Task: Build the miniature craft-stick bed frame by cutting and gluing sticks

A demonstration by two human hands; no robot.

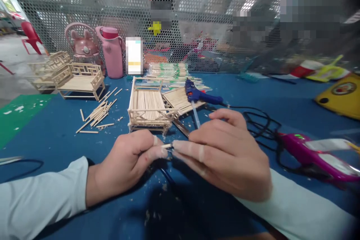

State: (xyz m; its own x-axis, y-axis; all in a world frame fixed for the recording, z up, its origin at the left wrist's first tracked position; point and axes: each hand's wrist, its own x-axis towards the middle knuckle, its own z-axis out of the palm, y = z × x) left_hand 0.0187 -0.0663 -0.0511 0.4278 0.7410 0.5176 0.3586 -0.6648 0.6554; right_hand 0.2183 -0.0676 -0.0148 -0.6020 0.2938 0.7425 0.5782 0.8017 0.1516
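I'm watching the left hand (126,160) pinch a short stick (166,146) between thumb and finger, just below the centre of my view; the right hand (227,152) meets its three o'clock end, though I can't tell whether those fingertips are clamped. A hard push there could twist so thin a piece loose. From the stick, the glue gun (201,95) lies at one o'clock: a knuckle bump could knock it against the miniature seat (148,100) at eleven.

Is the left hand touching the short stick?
Touching: the head view shows the left hand pinching the short stick between thumb and finger.
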